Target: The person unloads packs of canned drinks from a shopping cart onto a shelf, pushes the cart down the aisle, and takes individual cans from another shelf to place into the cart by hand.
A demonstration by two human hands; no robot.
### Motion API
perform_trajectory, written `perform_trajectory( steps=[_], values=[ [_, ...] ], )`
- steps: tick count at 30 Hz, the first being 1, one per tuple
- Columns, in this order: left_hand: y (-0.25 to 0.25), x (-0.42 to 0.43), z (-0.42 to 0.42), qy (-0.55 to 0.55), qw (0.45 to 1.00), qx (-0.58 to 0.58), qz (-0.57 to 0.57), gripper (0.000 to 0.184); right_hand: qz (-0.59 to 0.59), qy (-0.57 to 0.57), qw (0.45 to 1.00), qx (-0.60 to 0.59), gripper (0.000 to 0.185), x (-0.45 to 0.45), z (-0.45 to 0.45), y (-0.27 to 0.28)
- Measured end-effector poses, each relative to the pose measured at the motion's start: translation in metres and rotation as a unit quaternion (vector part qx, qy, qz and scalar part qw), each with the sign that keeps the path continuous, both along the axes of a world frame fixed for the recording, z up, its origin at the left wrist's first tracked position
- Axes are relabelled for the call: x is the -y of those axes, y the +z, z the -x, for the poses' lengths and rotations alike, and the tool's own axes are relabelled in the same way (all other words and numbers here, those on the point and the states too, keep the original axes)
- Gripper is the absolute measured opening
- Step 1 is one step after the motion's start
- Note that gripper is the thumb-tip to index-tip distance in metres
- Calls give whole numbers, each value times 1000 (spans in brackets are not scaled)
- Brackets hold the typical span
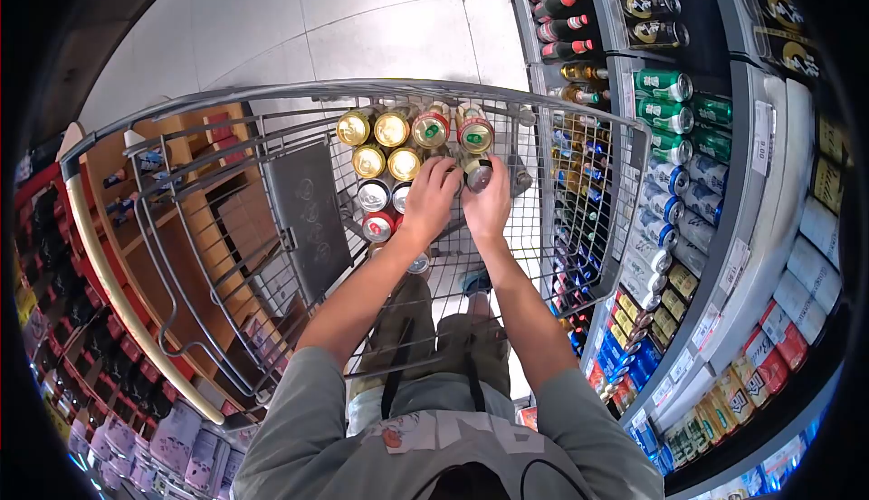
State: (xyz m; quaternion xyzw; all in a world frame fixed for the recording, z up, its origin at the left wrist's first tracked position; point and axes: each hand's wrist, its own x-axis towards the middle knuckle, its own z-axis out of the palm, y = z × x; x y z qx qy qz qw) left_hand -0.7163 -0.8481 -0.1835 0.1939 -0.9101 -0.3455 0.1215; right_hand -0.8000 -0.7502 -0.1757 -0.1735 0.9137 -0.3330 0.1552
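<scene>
In the metal shopping cart [579,201], several drink cans stand upright in rows. Gold-topped cans [392,128] fill the far left of the group, with red-rimmed cans [431,132] beside them. Silver-topped cans [373,196] and a red can [377,226] stand closer to my body. My right hand [487,203] grips a dark-rimmed can [478,174] at the near end of the right row. My left hand [432,198] is beside it, fingers curled over the middle of the group; what lies under those fingers is hidden.
Shelves of green cans [668,114], blue-and-white cans [665,178] and dark bottles [563,28] run along the right. A grey folding panel [310,219] and the cart's pale handle [136,301] are left. A wooden display [172,256] stands beyond the cart's left side.
</scene>
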Motion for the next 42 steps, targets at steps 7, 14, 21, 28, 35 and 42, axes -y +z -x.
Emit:
perform_trajectory(
  steps=[7, 14, 21, 28, 35, 42],
  values=[
    [-8, 7, 2, 18, 998, -1, 64, 49, 35, -11, 999, -19, 67, 4, -1, -17],
    [-9, 12, 3, 23, 995, 42, 89, 45, 33, 4, 999, -33, 69, 4, -4, -21],
    [-14, 15, 4, 31, 988, 42, 145, 56, 83, 5, 996, -21, 80, 4, -4, -25],
    [-10, 16, 2, 39, 991, 31, 121, 60, 110, 15, 994, -22, 86, 3, -8, -26],
    [-9, 6, -4, 52, 996, -11, 65, 65, 111, 11, 994, -12, 91, -4, -10, -19],
    [51, -26, -27, 27, 999, -9, -31, 51, 97, -7, 995, 17, 94, -39, -9, 12]
  ],
)
